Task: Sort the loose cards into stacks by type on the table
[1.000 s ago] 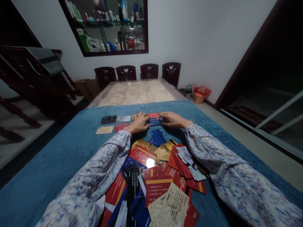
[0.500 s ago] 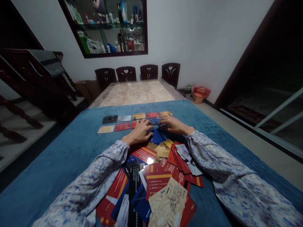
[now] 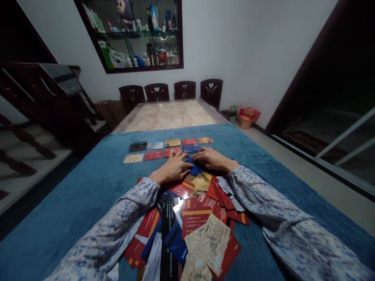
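Some blue cards (image 3: 195, 168) lie bunched at the far end of a loose pile. My left hand (image 3: 173, 168) has its curled fingers on their left side, and my right hand (image 3: 211, 158) grips them from the right. Both hands partly cover these cards. Toward me the pile spreads out, with red cards (image 3: 195, 221), black cards (image 3: 167, 230), gold cards (image 3: 201, 185) and cream cards (image 3: 216, 239) overlapping. Past my hands stand sorted cards in two rows, among them a black stack (image 3: 137, 146), a silver card (image 3: 155, 145) and a blue stack (image 3: 191, 148).
A blue cloth (image 3: 88, 187) covers the near part of the table; its far part has a marble-patterned top (image 3: 170, 113). Several dark chairs (image 3: 211, 91) stand at the far end. An orange bucket (image 3: 245, 122) sits on the floor to the right.
My fingers have drawn closer together around the blue cards, which now sit more bunched. My right hand has shifted slightly left and toward me. The camera view has moved a little.
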A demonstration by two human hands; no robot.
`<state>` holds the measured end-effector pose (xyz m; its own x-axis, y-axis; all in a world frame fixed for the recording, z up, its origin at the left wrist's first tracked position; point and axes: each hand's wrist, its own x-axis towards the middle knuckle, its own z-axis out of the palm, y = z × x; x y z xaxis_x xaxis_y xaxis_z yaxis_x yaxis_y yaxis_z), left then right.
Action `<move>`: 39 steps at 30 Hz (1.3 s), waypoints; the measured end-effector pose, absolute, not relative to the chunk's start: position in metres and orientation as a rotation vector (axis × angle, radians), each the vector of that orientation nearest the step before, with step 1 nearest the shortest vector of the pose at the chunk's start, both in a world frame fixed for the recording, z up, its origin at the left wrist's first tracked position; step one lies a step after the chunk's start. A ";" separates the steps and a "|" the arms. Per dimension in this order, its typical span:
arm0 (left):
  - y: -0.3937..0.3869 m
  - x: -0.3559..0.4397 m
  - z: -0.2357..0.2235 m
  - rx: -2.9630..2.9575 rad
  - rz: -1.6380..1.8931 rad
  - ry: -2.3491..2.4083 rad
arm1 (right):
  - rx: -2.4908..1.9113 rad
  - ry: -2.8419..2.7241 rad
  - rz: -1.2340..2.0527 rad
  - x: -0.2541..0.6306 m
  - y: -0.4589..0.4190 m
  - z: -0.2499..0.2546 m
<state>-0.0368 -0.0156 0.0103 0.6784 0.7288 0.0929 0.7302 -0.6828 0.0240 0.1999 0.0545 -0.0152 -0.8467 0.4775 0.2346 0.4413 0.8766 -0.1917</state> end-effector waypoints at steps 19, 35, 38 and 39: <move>-0.023 -0.035 0.014 -2.752 -0.053 -1.317 | -0.739 -2.796 0.085 0.200 0.050 -0.011; -0.023 -0.023 0.006 -2.720 -0.136 -1.581 | -0.716 -2.777 0.207 0.200 0.054 -0.014; -0.022 -0.023 0.005 -2.759 -0.170 -1.552 | -0.729 -2.782 0.186 0.202 0.055 -0.013; -0.022 -0.023 0.005 -2.771 -0.176 -1.545 | -0.729 -2.782 0.178 0.202 0.054 -0.013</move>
